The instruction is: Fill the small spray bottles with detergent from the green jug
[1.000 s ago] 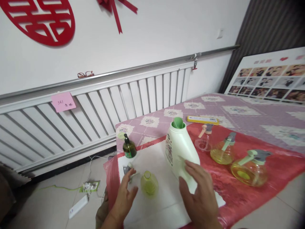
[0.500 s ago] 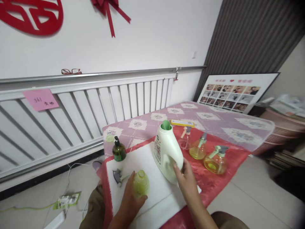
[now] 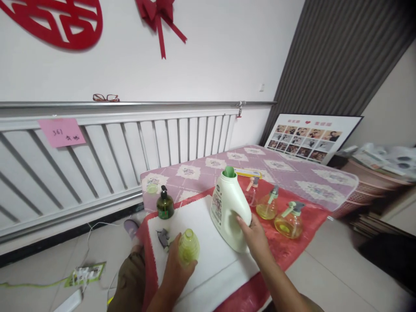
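My left hand (image 3: pixel 178 264) is wrapped round a yellow-green, ribbed clear bottle (image 3: pixel 189 248) whose neck has no top on it. Close beside that hand lies a grey spray head (image 3: pixel 163 239) on the white cloth (image 3: pixel 201 216). With my right hand (image 3: pixel 252 236) I grip the handle of a large pale green detergent jug (image 3: pixel 230 212). The jug is upright, uncapped, and shows a green spout in its mouth. A dark green pump bottle (image 3: pixel 165 203) stands at the cloth's far left corner. My right fingers are partly hidden behind the handle.
Right of the jug, several spray bottles stand on the red cloth (image 3: pixel 294 247), among them one with amber liquid (image 3: pixel 288 224) and one with yellow liquid (image 3: pixel 267 208). A yellow-edged flat box (image 3: pixel 247 172) lies behind. A radiator (image 3: pixel 182 138) runs along the wall.
My view has shifted slightly, moving the whole scene in the picture. Both hands keep their grips; the bottle and jug stay in about the same places on the cloth.
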`<state>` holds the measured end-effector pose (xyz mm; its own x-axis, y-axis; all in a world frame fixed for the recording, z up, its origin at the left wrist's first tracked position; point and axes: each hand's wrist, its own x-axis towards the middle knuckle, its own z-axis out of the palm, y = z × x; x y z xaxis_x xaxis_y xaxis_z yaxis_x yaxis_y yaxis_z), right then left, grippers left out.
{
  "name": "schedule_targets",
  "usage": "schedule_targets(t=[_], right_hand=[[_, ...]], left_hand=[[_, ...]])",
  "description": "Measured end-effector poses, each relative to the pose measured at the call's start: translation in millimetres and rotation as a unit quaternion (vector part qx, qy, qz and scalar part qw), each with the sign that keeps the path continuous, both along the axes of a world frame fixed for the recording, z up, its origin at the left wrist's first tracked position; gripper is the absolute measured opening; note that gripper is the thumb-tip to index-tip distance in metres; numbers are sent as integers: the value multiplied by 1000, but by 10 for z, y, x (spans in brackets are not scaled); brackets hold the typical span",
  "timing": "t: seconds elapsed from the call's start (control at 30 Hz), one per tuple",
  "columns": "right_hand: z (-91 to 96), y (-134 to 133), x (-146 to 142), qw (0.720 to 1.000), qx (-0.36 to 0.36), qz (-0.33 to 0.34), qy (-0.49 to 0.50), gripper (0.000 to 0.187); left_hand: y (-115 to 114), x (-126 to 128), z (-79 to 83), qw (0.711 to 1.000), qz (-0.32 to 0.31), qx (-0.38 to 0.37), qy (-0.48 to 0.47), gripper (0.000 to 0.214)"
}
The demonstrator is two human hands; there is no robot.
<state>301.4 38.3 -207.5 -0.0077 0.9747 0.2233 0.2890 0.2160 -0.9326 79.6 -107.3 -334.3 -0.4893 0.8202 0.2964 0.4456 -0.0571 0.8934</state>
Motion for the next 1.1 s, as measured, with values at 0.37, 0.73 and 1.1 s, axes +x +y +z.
schedule_targets(t=[0.37,0.73,1.1], right_hand=[[794,-154,310,982,-33,113,-147,37],[1189,-271,496,931,-144,270,-199,48],[1390,-272,443,881,-80,319,-341,35]], left_hand=[[-29,34,59,1000,9,-11,2,85],[-26,48,43,998,56,16,-24,83],[-50,40,129,998,45,19,-30,82]])
